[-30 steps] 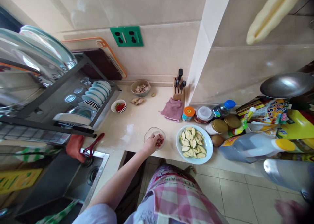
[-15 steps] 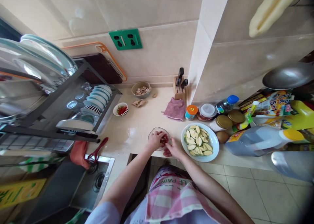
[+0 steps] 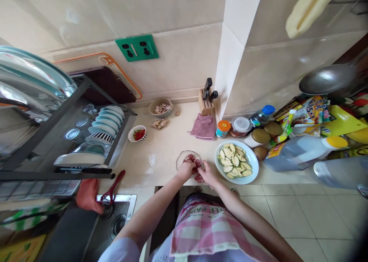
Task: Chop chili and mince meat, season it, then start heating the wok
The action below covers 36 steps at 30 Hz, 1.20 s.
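Note:
A clear glass bowl (image 3: pixel 178 161) with a wavy rim stands near the counter's front edge and holds chopped reddish meat (image 3: pixel 190 157). My left hand (image 3: pixel 186 170) reaches into its near side, fingers bent down into the meat and partly hidden. At the bowl's right side, my right hand (image 3: pixel 207 174) grips the rim, thumb on top and fingers below. Just right of that hand sits a pale blue plate (image 3: pixel 255 166) of sliced green-skinned vegetable (image 3: pixel 234 160).
Behind are a small bowl of red and green pieces (image 3: pixel 139 135), a larger bowl (image 3: pixel 161 112), ginger-like pieces (image 3: pixel 160 124), a purple cloth (image 3: pixel 203 127) and a knife block (image 3: pixel 206 105). Jars and bottles (image 3: pixel 301 154) line the right; a dish rack (image 3: pixel 97 147) and sink (image 3: pixel 119 220) lie left.
My left hand has shifted from across the bowl to its near side, uncovering more meat. My right hand stays at the rim. The camera view has turned slightly.

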Available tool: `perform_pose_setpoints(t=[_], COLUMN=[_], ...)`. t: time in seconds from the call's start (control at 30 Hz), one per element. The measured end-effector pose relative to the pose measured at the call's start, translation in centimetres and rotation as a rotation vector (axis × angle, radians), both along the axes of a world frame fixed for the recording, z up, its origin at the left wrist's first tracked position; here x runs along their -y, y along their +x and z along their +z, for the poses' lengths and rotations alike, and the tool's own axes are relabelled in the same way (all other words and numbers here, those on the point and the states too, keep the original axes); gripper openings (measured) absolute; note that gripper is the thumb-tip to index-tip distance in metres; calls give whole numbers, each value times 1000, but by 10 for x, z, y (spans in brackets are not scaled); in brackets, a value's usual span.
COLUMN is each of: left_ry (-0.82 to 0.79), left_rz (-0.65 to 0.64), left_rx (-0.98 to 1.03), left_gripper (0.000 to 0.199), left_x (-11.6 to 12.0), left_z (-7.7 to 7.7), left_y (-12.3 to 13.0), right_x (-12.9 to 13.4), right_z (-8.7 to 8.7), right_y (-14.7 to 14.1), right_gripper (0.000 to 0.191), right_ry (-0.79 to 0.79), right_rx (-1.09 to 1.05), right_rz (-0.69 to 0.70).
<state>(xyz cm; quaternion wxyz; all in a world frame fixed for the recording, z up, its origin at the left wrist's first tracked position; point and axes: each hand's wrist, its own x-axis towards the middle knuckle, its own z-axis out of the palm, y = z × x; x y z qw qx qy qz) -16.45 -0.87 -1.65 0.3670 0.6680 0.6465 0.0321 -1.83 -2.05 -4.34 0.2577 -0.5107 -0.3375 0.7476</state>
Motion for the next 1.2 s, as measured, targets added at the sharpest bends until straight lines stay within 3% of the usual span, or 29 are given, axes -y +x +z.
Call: perform_pose_setpoints(t=[0.07,0.2,0.23,0.33,0.4,0.57,0.73,0.83,0.97,1.13,1.2], left_ry=[3,109,127,131,119,198,140,94,98,74,65], left_rz=[-33,8,18,-20,-49,-151,-213,-229,-168,-215,-236], left_rx=[-28,-176,-222,-258,-226,-149,-123,-131,-198,-207,-195], left_gripper=[16,58,59,31,24,44,22,21,57,28,30], left_x=[-3,-5,-6,-9,-10,-5,-7,-10,-12,-9,-5], left_z=[3,9,9,5,4,8,3,7,12,9,12], left_y=[0,1,4,14,17,8,6,3,4,9,3], right_x=[0,1,1,0,0,0,-2,-3,-3,-3,-2], right_z=[0,2,3,6,8,7,2,1,1,-1,-2], right_y=[0,-1,-1,-1,-1,-2,-1,-1,-1,-1,-1], right_gripper=[48,46,46,46,46,40,43,46,45,52,52], right_ry=[2,1,-3,-17,-26,-6,-24,-24,-12,-27,-22], right_rx=[4,17,19,31,39,30,28,45,44,46,44], right_rz=[-4,-16,-19,-14,-10,-14,-7,-5,-6,-11,-17])
